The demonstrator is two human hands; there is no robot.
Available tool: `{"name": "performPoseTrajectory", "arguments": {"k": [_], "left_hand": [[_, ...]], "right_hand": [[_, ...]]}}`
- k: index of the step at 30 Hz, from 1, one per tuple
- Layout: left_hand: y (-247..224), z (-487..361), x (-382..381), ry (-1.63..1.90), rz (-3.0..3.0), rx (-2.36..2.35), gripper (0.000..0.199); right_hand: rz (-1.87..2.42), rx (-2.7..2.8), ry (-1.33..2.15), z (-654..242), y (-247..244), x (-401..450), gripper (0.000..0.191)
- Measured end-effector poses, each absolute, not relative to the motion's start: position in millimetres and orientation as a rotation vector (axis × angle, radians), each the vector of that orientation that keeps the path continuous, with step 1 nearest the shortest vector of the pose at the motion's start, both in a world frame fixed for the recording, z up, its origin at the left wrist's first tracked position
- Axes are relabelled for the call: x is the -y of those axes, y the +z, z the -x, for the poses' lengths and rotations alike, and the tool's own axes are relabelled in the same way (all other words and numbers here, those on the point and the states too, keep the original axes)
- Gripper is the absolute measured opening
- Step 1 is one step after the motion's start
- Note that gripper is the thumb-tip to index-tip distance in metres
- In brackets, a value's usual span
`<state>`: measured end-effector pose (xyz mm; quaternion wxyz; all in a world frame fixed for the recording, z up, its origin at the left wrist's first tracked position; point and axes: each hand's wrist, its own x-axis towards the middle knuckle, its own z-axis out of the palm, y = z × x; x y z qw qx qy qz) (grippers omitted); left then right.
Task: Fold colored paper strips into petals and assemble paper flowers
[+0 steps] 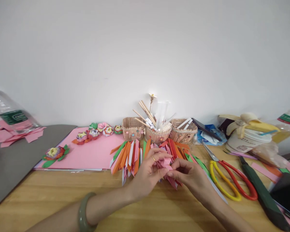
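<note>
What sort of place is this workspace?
Likely a papercraft table against a wall; home or workshop, I can't tell. The left hand and right hand hold folded pink paper, paper flowers sit to the left, and scissors lie to the right.

It seems a paper-craft corner, at a wooden table (pixel 111 193) by a white wall (pixel 145 48): around the folded paper pieces (pixel 129 154), paper flowers (pixel 94 133) at ten o'clock, baskets (pixel 158 135) at twelve, scissors (pixel 217 160) at three.

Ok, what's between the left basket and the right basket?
A middle basket with wooden sticks poking up sits between the left basket and right basket, in the head view.
</note>
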<state>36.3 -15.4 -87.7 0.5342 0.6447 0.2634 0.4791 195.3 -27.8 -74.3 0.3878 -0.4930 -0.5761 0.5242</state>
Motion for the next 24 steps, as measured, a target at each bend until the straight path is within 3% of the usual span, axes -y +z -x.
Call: {"name": "performPoseTrajectory", "arguments": {"k": [24], "left_hand": [[-86.0,-35.7,13.0,1.171,-1.542,-0.633,0.021]], "right_hand": [[1.256,1.514,1.358,-193.2,-61.8,30.0,0.033]]}}
